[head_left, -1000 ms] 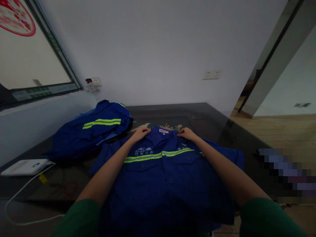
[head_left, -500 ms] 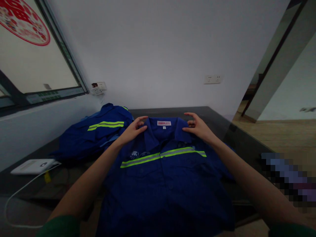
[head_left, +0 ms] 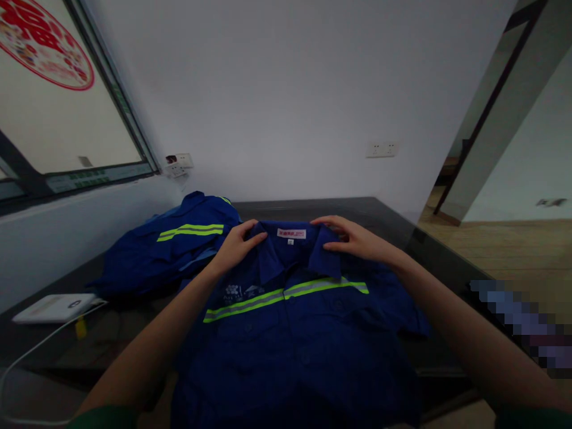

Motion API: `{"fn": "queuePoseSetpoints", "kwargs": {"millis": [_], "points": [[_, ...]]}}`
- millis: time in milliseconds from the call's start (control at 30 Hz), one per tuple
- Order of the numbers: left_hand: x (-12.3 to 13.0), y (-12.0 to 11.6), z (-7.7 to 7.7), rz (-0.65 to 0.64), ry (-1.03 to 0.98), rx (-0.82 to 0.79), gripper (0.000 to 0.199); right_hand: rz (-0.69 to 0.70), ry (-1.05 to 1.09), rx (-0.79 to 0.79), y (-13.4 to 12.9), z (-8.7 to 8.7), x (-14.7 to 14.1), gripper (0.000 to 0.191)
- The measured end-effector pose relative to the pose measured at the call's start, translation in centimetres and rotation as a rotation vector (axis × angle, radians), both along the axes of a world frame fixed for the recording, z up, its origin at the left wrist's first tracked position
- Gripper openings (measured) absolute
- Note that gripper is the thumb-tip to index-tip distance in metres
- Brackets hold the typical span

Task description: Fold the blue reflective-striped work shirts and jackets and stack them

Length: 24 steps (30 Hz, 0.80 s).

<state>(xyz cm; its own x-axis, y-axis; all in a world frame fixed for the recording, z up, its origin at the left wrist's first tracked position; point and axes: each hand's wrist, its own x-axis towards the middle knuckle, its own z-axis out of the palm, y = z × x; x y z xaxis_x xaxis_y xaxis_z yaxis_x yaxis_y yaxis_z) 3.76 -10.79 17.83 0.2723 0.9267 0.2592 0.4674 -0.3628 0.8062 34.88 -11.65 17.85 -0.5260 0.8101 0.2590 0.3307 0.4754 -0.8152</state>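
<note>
1. The dark tabletop [head_left: 379, 217] stretches to the wall.
2. A blue work shirt [head_left: 286, 339], front up, has its collar end over the tabletop and its lower part past the near edge.
3. A blue garment [head_left: 143, 256] lies bunched beyond it, to the left.
4. The left hand [head_left: 238, 245] and right hand [head_left: 355, 239] are clamped on opposite sides of the shirt's collar.
5. A label [head_left: 291, 234] shows between them.

Blue shirt [head_left: 286, 357] across dark table [head_left: 348, 208], collar [head_left: 270, 259] held at both sides.
Left hand [head_left: 236, 245] and right hand [head_left: 357, 239] each hold one side. Bright stripe [head_left: 313, 288] across chest, label [head_left: 291, 233] inside neck. Blue clothes [head_left: 138, 262] heaped at left, white box [head_left: 49, 308] with cable [head_left: 38, 423] nearer; sockets [head_left: 382, 149] on wall [head_left: 286, 107] behind.
</note>
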Motion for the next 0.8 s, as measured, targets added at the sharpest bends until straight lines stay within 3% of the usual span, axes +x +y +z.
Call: {"fn": "queuePoseSetpoints", "kwargs": {"millis": [67,167,233,333,500,800], "points": [[0.1,0.1,0.0,0.005,0.009,0.005,0.028,0.082,-0.093,-0.014,0.7,1.0,0.1,0.034],[0.2,0.3,-0.1,0.031,0.025,0.019,0.027,0.158,-0.205,-0.14,2.0,2.3,0.1,0.027],[0.2,0.5,-0.2,0.023,0.001,0.008,0.028,0.16,-0.251,-0.186,2.8,2.8,0.0,0.024],[0.1,0.8,-0.6,0.02,-0.062,-0.026,0.029,0.123,-0.299,-0.115,3.5,3.2,-0.1,0.019],[-0.1,1.2,-1.4,0.043,-0.084,-0.046,0.029,0.082,-0.341,0.064,3.7,2.7,0.0,0.016],[-0.4,1.2,-3.1,0.073,-0.146,-0.087,0.031,0.047,-0.313,0.073,3.4,0.7,0.1,0.011]]}}
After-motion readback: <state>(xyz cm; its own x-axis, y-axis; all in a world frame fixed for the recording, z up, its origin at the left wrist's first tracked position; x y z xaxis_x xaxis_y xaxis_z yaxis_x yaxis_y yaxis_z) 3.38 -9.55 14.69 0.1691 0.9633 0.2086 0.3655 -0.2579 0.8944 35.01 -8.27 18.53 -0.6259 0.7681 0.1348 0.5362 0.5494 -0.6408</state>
